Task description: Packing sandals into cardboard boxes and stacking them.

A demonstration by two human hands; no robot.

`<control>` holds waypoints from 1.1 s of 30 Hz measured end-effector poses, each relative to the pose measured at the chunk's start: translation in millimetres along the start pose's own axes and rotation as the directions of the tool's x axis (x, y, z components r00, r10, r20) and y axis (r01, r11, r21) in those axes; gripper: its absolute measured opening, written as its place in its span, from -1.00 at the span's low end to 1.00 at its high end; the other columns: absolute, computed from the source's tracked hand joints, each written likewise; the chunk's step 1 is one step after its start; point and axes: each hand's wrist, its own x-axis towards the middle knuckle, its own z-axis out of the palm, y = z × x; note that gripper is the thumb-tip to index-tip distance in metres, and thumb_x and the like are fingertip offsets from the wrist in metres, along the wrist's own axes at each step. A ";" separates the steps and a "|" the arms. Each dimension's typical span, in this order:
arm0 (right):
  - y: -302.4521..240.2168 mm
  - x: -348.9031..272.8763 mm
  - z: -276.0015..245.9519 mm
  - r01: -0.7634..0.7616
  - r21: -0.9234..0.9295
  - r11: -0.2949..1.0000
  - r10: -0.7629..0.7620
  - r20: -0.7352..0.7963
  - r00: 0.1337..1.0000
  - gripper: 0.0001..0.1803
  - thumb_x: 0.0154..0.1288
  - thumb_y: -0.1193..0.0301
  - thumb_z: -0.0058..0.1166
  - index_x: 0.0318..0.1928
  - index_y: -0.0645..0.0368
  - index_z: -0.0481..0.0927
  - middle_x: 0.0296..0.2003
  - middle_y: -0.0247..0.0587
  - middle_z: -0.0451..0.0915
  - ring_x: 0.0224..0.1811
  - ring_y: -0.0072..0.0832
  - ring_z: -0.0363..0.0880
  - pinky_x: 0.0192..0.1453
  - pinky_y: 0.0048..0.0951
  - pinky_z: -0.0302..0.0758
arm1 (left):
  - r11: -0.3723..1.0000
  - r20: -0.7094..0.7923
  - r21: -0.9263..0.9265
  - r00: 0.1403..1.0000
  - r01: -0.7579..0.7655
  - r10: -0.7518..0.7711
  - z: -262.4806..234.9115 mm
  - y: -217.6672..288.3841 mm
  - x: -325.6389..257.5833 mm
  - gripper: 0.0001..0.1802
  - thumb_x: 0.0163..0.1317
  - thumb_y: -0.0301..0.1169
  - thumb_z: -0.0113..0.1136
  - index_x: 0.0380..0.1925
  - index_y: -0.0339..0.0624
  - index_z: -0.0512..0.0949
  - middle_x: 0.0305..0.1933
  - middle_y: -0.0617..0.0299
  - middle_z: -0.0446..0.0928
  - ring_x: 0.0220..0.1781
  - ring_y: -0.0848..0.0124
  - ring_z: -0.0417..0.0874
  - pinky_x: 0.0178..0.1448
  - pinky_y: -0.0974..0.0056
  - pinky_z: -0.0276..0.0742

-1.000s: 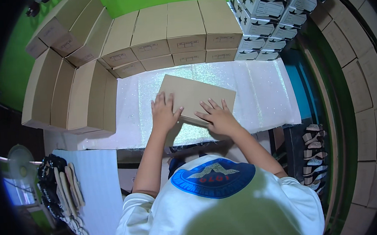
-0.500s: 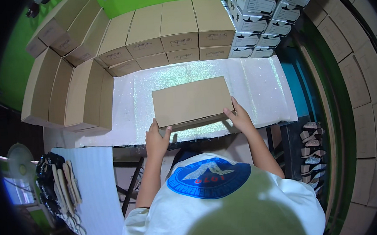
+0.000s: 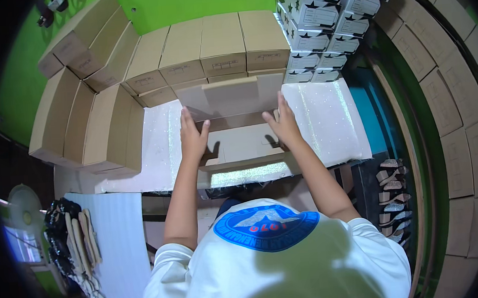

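Note:
A flat brown cardboard box (image 3: 238,149) lies on the white glittery table cover (image 3: 326,121) in front of me. Its lid (image 3: 225,97) stands raised toward the far side, and the inside looks bare. My left hand (image 3: 192,134) holds the box's left side where the lid meets it. On the right side my right hand (image 3: 283,125) does the same, fingers stretched up along the lid's edge.
Rows of closed brown boxes (image 3: 210,48) stand behind the open one, with more stacked at the left (image 3: 90,126). White star-patterned boxes (image 3: 324,15) pile at the upper right. Sandals (image 3: 393,193) hang at the right. A fan (image 3: 24,211), a white sheet (image 3: 115,246) and more sandals (image 3: 76,243) are lower left.
The box lay tilted under my flat hands, then I held it by its sides. Now it sits farther from me and its lid is up.

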 end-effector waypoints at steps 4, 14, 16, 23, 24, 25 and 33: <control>2.6 -10.9 9.2 -0.075 -0.352 0.933 0.171 0.250 0.953 -0.13 0.11 0.20 0.11 0.36 -0.05 -0.06 0.27 0.19 0.07 0.23 -0.02 0.25 0.25 -0.14 0.22 | 0.954 0.154 0.301 0.987 -0.010 -0.038 19.7 -20.3 -4.8 -0.19 0.13 -0.13 0.11 0.28 -0.27 0.04 0.33 -0.24 0.01 0.28 -0.03 0.21 0.27 0.09 0.20; 6.0 -9.2 11.9 -0.189 -0.355 0.915 0.252 0.139 0.958 -0.34 0.11 0.36 0.06 0.25 -0.12 0.17 -0.12 -0.02 0.47 -0.11 -0.09 0.49 0.01 -0.16 0.41 | 0.918 0.173 0.395 0.984 -0.039 -0.033 20.4 -11.4 -5.4 -0.34 -0.01 -0.31 0.23 0.12 -0.25 0.27 0.25 -0.04 0.21 0.13 0.10 0.38 0.16 0.17 0.36; 7.9 -7.7 13.7 -0.177 -0.398 0.900 0.241 0.116 0.964 -0.35 0.11 0.36 0.05 0.25 -0.12 0.19 -0.14 -0.02 0.47 -0.11 -0.09 0.49 0.00 -0.17 0.42 | 0.920 0.175 0.390 0.984 -0.034 -0.038 20.2 -9.0 -4.6 -0.38 -0.01 -0.36 0.21 0.10 -0.26 0.29 0.23 -0.04 0.23 0.12 0.10 0.39 0.14 0.17 0.38; 15.0 -9.2 18.7 -0.127 -0.380 0.916 0.140 0.007 0.990 -0.45 0.07 0.43 0.00 0.15 -0.05 0.34 -0.06 -0.03 0.43 -0.10 -0.09 0.49 0.02 -0.19 0.41 | 0.943 0.216 0.330 0.976 -0.042 -0.032 21.8 -27.8 -0.7 -0.41 0.08 -0.58 -0.05 0.20 -0.20 0.20 0.28 -0.09 0.18 0.14 0.07 0.39 0.13 0.14 0.40; 13.1 -11.0 15.7 -0.124 -0.380 0.917 0.137 0.009 0.991 -0.45 0.07 0.43 0.00 0.15 -0.05 0.34 -0.06 -0.03 0.43 -0.10 -0.09 0.49 0.02 -0.19 0.41 | 0.943 0.213 0.331 0.976 -0.039 -0.034 17.3 -35.2 2.1 -0.41 0.08 -0.58 -0.05 0.20 -0.20 0.20 0.28 -0.09 0.18 0.14 0.07 0.39 0.13 0.14 0.40; 12.0 -13.1 11.3 -0.138 -0.286 0.948 0.132 -0.041 0.990 -0.47 0.07 0.44 -0.02 0.14 -0.05 0.36 -0.05 -0.06 0.42 -0.05 -0.11 0.46 0.08 -0.12 0.35 | 0.981 0.280 0.180 0.953 0.065 -0.115 10.9 -43.8 5.4 -0.35 0.06 -0.60 -0.02 0.24 -0.20 0.13 0.30 -0.11 0.14 0.18 0.02 0.34 0.18 0.15 0.35; 22.0 -22.5 -15.2 -0.135 -0.179 0.975 0.118 -0.100 0.988 -0.62 0.13 0.32 0.03 0.00 0.08 0.50 -0.23 -0.12 0.54 -0.15 -0.22 0.51 -0.04 -0.26 0.42 | 0.972 0.066 0.212 0.994 -0.097 0.085 -28.4 -45.7 -7.0 -0.40 0.03 -0.35 0.22 0.10 -0.19 0.28 0.04 -0.05 0.42 0.06 0.04 0.45 0.14 0.15 0.34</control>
